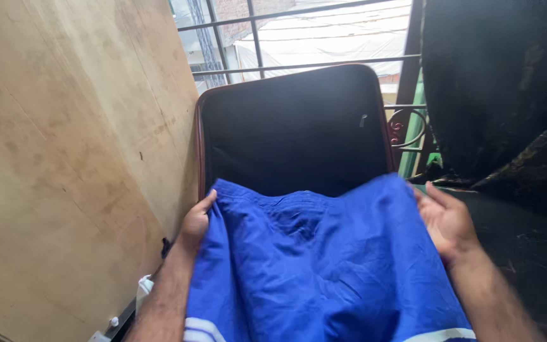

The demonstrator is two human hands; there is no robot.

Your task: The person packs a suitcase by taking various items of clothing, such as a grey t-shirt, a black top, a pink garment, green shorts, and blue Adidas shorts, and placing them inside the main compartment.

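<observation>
Stretching between left hand (195, 221) and right hand (446, 221), both gripping its edges: blue shorts (324, 266).

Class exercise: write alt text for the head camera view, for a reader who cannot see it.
Seen from above, a person's left hand and right hand hold the two sides of a blue garment with white stripes, spread in front of an open dark suitcase. A plywood wall stands at left; window bars lie beyond.

Bright blue shorts (324, 266) with white stripes at the hem — black-lined suitcase (292, 126) edged red-brown.
</observation>
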